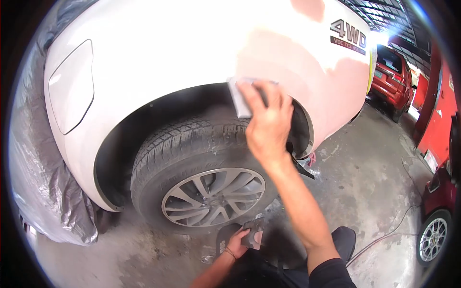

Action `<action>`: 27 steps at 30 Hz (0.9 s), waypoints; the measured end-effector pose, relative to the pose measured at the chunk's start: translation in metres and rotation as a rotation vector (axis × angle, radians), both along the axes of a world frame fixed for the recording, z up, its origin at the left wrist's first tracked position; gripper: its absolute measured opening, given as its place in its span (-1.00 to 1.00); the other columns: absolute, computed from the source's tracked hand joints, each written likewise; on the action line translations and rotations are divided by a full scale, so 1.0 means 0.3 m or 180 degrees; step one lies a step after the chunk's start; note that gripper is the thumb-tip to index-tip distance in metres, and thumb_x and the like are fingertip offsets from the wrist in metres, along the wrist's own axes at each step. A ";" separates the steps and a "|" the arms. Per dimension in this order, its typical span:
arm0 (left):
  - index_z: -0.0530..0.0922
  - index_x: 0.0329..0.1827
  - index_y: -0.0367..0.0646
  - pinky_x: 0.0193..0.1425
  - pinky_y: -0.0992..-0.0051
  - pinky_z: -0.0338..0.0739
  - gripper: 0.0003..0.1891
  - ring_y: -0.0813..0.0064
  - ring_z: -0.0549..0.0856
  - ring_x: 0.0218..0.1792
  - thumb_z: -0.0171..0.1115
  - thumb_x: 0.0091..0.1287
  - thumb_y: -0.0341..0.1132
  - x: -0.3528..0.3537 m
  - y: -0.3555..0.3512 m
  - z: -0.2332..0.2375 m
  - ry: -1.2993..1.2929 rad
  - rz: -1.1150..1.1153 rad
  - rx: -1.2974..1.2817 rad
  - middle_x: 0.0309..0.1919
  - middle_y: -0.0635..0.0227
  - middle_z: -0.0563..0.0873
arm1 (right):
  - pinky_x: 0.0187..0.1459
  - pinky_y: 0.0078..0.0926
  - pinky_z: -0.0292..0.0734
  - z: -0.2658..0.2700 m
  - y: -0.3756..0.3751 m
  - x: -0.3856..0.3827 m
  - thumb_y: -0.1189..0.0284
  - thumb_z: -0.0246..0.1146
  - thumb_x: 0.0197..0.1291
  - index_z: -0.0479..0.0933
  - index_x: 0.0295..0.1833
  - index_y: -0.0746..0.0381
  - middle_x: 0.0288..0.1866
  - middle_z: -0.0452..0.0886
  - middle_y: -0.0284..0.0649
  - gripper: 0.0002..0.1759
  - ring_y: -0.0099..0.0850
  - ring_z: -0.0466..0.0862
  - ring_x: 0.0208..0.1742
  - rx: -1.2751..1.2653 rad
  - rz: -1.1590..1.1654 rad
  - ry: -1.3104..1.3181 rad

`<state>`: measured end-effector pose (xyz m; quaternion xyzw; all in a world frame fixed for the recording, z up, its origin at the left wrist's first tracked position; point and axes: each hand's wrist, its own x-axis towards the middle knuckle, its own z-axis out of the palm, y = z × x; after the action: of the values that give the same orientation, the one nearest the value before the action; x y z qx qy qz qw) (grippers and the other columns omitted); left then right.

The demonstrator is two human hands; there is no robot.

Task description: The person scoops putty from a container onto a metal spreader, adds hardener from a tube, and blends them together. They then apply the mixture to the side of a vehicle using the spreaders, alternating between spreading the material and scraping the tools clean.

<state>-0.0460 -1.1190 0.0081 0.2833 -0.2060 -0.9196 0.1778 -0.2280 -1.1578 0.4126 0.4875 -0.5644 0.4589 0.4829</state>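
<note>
My right hand (269,115) is closed on a flat grey rectangular pad (240,101), held at the upper edge of the wheel arch on a white vehicle body panel (158,53). Its exact kind I cannot make out. A dull pinkish coating (278,57) covers part of the panel above and right of that hand. Low in front of the tyre (187,144), my left hand (236,244) grips a dark flat plate (254,233) with a pinkish patch on it. My fingers partly hide both held things.
Grey plastic sheeting (53,192) drapes the vehicle at the left. Behind stands a red car (391,77); a dark red car's wheel (433,239) is at the right edge. A thin hose (384,236) crosses the concrete floor (355,177). My shoe (345,240) is near my right arm.
</note>
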 end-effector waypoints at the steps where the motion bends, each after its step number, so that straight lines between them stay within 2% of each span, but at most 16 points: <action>1: 0.53 0.63 -0.06 0.52 0.01 0.62 -0.50 0.16 0.70 0.46 0.27 0.66 -0.36 -0.005 0.018 0.031 -0.0405 0.0218 0.0142 0.42 0.22 0.73 | 0.33 0.06 0.49 -0.045 0.007 0.011 0.72 0.28 0.15 0.71 0.43 -0.15 0.35 0.61 -0.27 -0.24 -0.04 0.54 0.39 0.0009 0.0058 -0.0030; 3: 0.55 0.60 -0.08 0.49 0.01 0.64 -0.52 0.16 0.73 0.42 0.28 0.66 -0.34 0.019 0.006 -0.058 -0.0081 -0.0032 0.0055 0.40 0.21 0.74 | 0.37 0.06 0.49 -0.091 0.024 -0.014 0.71 0.28 0.14 0.70 0.49 -0.20 0.36 0.61 -0.28 -0.18 -0.05 0.54 0.42 -0.0012 0.0060 -0.0078; 5: 0.57 0.55 -0.12 0.43 0.05 0.69 -0.55 0.18 0.77 0.35 0.30 0.66 -0.30 0.033 0.003 -0.157 0.0219 -0.0181 -0.0043 0.35 0.21 0.77 | 0.41 0.04 0.50 -0.044 0.105 -0.084 0.70 0.24 0.18 0.69 0.50 -0.09 0.38 0.67 -0.20 -0.23 0.00 0.59 0.40 -0.0066 0.0017 -0.0243; 8: 0.57 0.54 -0.12 0.40 0.09 0.70 -0.56 0.19 0.77 0.33 0.29 0.66 -0.27 0.053 0.009 -0.101 -0.0196 -0.0302 0.0009 0.35 0.21 0.77 | 0.48 0.00 0.49 0.093 0.178 -0.299 0.67 0.18 0.29 0.67 0.51 0.07 0.37 0.73 -0.03 -0.32 0.08 0.64 0.40 -0.0446 0.0470 -0.0495; 10: 0.57 0.54 -0.13 0.38 0.10 0.70 -0.55 0.19 0.78 0.32 0.29 0.65 -0.27 0.047 0.004 -0.114 -0.0041 -0.0338 0.0082 0.35 0.20 0.77 | 0.51 -0.02 0.48 0.185 0.192 -0.438 0.62 0.17 0.46 0.67 0.51 0.08 0.36 0.74 0.02 -0.43 0.07 0.64 0.43 -0.0278 0.0598 -0.0698; 14: 0.57 0.54 -0.14 0.32 0.12 0.71 -0.54 0.19 0.78 0.29 0.31 0.65 -0.23 0.051 0.013 -0.127 0.0021 -0.0418 0.0063 0.34 0.18 0.77 | 0.54 -0.08 0.50 0.291 0.199 -0.513 0.51 0.14 0.63 0.68 0.51 0.05 0.44 0.71 -0.05 -0.54 0.01 0.64 0.46 0.0112 0.0818 -0.0589; 16: 0.58 0.53 -0.12 0.42 0.12 0.69 -0.55 0.19 0.78 0.32 0.32 0.63 -0.30 0.048 0.013 -0.138 -0.0004 -0.0389 0.0256 0.35 0.19 0.78 | 0.55 -0.10 0.51 0.304 0.176 -0.511 0.49 0.12 0.68 0.69 0.50 0.03 0.47 0.70 -0.09 -0.56 0.00 0.64 0.46 0.0118 0.0680 -0.0514; 19: 0.58 0.52 -0.12 0.48 0.10 0.68 -0.56 0.17 0.78 0.34 0.35 0.61 -0.33 0.047 0.011 -0.149 0.0054 -0.0403 0.0400 0.35 0.19 0.78 | 0.56 -0.09 0.51 0.309 0.152 -0.521 0.47 0.11 0.69 0.70 0.49 0.02 0.49 0.69 -0.13 -0.57 0.01 0.63 0.46 0.0108 0.0745 -0.0424; 23: 0.58 0.49 -0.14 0.48 0.08 0.67 -0.56 0.15 0.79 0.33 0.37 0.59 -0.34 0.042 0.003 -0.177 -0.0054 -0.0396 0.0474 0.34 0.17 0.78 | 0.54 -0.06 0.52 0.286 0.132 -0.496 0.50 0.10 0.66 0.70 0.49 0.01 0.48 0.70 -0.11 -0.55 0.03 0.64 0.45 0.0153 0.0389 -0.0393; 25: 0.62 0.45 -0.22 0.36 0.15 0.71 -0.57 0.18 0.81 0.25 0.33 0.63 -0.24 0.038 0.017 -0.171 -0.0058 -0.0354 0.0225 0.28 0.15 0.80 | 0.53 -0.05 0.52 0.261 0.133 -0.477 0.52 0.10 0.63 0.70 0.48 0.02 0.48 0.70 -0.10 -0.53 0.03 0.64 0.45 0.0185 0.0214 -0.0352; 27: 0.64 0.43 -0.27 0.30 0.18 0.73 -0.57 0.19 0.82 0.22 0.31 0.65 -0.19 0.034 0.023 -0.164 -0.0075 -0.0319 0.0113 0.25 0.13 0.81 | 0.53 -0.04 0.52 0.261 0.166 -0.477 0.54 0.10 0.60 0.70 0.48 0.02 0.49 0.69 -0.08 -0.51 0.04 0.63 0.46 0.0287 0.0491 -0.0465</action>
<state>-0.0358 -1.1120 -0.0411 0.2865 -0.2055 -0.9275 0.1241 -0.3711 -1.1081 0.4910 0.5160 -0.5790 0.5031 0.3813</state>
